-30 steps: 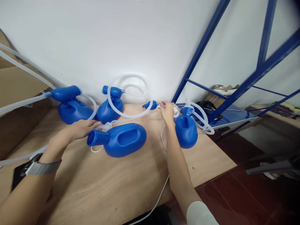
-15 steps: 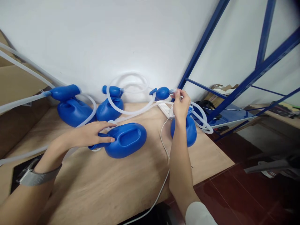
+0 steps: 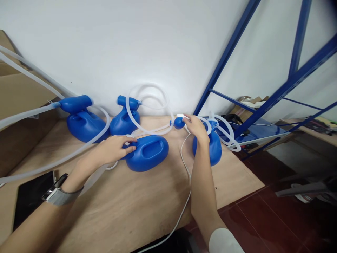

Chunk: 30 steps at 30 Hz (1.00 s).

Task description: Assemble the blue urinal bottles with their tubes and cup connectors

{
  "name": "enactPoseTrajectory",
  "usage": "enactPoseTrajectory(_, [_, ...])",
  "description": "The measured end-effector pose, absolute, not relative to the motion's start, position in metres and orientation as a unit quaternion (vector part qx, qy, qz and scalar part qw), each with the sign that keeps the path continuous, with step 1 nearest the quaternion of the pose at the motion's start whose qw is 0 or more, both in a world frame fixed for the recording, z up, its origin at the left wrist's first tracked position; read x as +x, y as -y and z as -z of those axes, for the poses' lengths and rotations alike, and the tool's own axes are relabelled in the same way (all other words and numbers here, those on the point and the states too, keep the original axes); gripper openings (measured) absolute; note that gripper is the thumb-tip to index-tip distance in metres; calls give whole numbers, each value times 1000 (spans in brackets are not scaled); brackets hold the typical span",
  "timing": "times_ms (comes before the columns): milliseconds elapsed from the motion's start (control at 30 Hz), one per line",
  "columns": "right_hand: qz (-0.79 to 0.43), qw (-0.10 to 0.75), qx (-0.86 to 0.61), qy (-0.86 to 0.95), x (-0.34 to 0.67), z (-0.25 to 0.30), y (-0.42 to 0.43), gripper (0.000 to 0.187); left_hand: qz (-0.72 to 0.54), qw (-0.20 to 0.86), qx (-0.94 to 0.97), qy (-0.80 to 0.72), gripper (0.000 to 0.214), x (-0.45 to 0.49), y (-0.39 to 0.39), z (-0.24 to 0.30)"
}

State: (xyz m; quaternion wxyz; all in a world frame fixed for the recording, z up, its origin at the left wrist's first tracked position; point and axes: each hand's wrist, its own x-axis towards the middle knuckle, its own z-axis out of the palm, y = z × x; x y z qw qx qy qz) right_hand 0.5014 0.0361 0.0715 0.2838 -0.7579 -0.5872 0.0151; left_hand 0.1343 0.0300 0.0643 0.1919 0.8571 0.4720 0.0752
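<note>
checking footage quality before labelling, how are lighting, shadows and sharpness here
Head view: soft glow on the white wall; head view: shadow on the wooden table, lower left; head view: blue container under the left hand clear, tiled floor dim at right.

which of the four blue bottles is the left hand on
The blue bottle lying front and centre: the left hand grips one end of it and touches none of the other three.

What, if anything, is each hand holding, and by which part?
Left hand: the lying blue bottle, by its neck. Right hand: the small blue bulb, by its right end.
</note>
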Motion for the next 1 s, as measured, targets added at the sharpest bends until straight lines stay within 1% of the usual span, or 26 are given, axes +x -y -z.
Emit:
enactPoseTrajectory(67, [-67, 278, -774, 565, 492, -72, -37, 45, -72, 193, 856, -474, 60, 134, -30, -64])
enactPoseTrajectory(167, [-124, 291, -784, 534, 482, -68, -43, 44, -72, 192, 856, -474, 60, 133, -31, -64])
enactPoseTrajectory(233, [-166, 295, -783, 521, 479, -61, -50, 45, -78, 193, 858, -470, 59, 133, -31, -64])
enactPoseTrajectory(433, [-349, 303, -746, 479, 473, -38, -69, 57, -78, 206, 859, -463, 60, 135, -29, -68])
enactPoseTrajectory(600, [-419, 365, -711, 432, 470, -19, -72, 74, -81, 203, 859, -462, 58, 136, -29, -69])
enactPoseTrajectory(633, [-421, 379, -706, 425, 471, -15, -73, 74, -84, 203, 859, -462, 57, 136, -29, -68])
enactPoseTrajectory(700, [-409, 413, -698, 418, 471, -9, -77, 69, -91, 208, 858, -460, 56, 136, -30, -67])
enactPoseTrajectory(767, [-375, 450, -696, 416, 472, -5, -82, 61, -94, 212, 858, -458, 56, 136, -30, -67])
enactPoseTrajectory(833, [-331, 478, -698, 418, 472, -2, -87, 58, -95, 216, 856, -460, 56, 136, -30, -67])
enactPoseTrajectory(900, [-289, 490, -704, 425, 472, 1, -90, 59, -96, 217, 855, -461, 57, 136, -30, -68])
enactPoseTrajectory(1000, [-230, 484, -716, 448, 474, 3, -93, 60, -98, 219, 856, -458, 58, 136, -29, -69])
